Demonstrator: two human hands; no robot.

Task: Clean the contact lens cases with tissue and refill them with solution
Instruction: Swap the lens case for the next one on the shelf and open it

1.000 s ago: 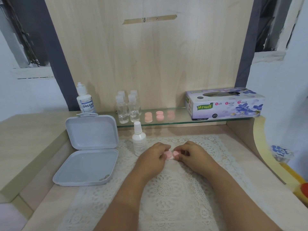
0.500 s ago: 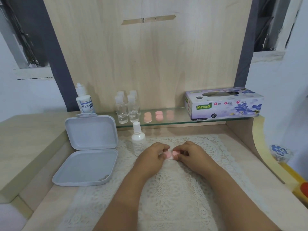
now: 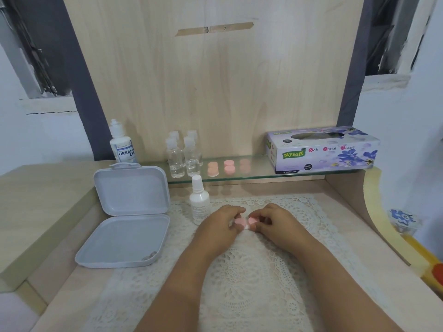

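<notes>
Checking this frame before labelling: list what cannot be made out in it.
Head view only:
- pink lens case: fingers of left hand and right hand hide most of it; caps on or off unclear.
- tissue box: contents dark inside the opening.
- Solution bottle: label cut by grey box lid.

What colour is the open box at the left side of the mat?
Pale grey, lid and base alike; the head view shows it.

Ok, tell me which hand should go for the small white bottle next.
Left. The left hand sits right beside the small white bottle on the lace mat; the right hand lies farther off and would have to cross over. Both pinch the pink lens case.
</notes>
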